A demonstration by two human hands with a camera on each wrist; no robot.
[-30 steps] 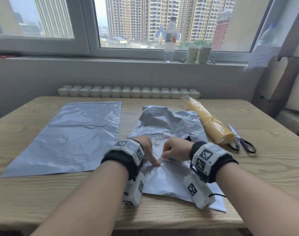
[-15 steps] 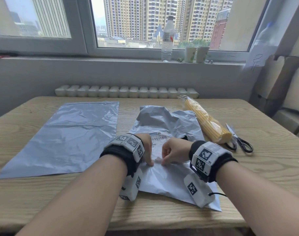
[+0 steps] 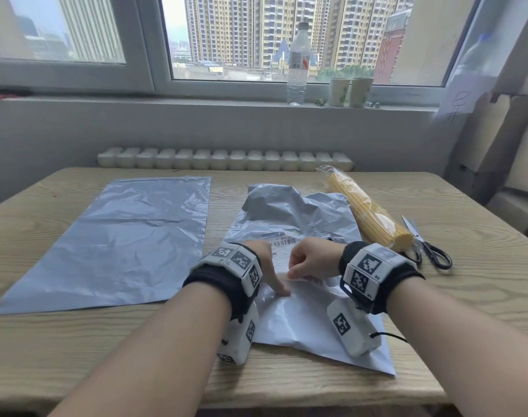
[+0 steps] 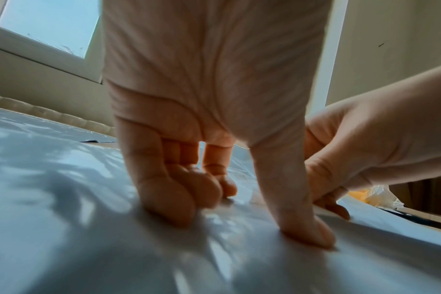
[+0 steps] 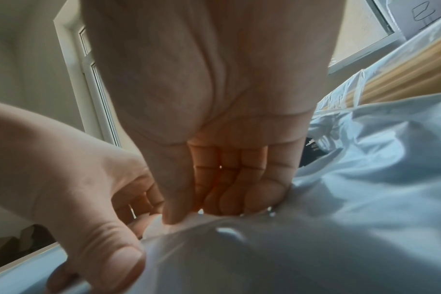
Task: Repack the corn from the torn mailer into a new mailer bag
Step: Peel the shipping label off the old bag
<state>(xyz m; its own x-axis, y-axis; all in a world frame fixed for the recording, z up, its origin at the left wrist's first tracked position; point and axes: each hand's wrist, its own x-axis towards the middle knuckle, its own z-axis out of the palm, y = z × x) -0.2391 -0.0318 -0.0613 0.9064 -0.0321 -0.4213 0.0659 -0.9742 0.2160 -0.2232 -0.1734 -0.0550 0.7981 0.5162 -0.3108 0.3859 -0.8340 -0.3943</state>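
The torn grey mailer (image 3: 292, 212) lies crumpled at mid-table, its barcode label (image 3: 282, 242) facing up. My left hand (image 3: 282, 288) bears down on it with curled fingers (image 4: 169, 208) and thumb (image 4: 310, 234), some film caught under the thumb. Beside it, my right hand (image 3: 295, 270) pinches a raised fold of film by the label between thumb (image 5: 176, 208) and fingers. The new mailer (image 3: 121, 242) lies flat to the left, apart from both hands. The corn (image 3: 368, 212), a long yellow pack in clear wrap, lies at the torn mailer's right edge.
Black-handled scissors (image 3: 428, 248) lie right of the corn. The wooden table (image 3: 482, 281) ends just before my forearms. A bottle (image 3: 297, 61) and two cups (image 3: 350, 91) stand on the windowsill. Cardboard boxes (image 3: 512, 176) stand at the right.
Both hands stay on the torn mailer by its label, with only small shifts of the fingers. The corn, scissors and new mailer have not moved.
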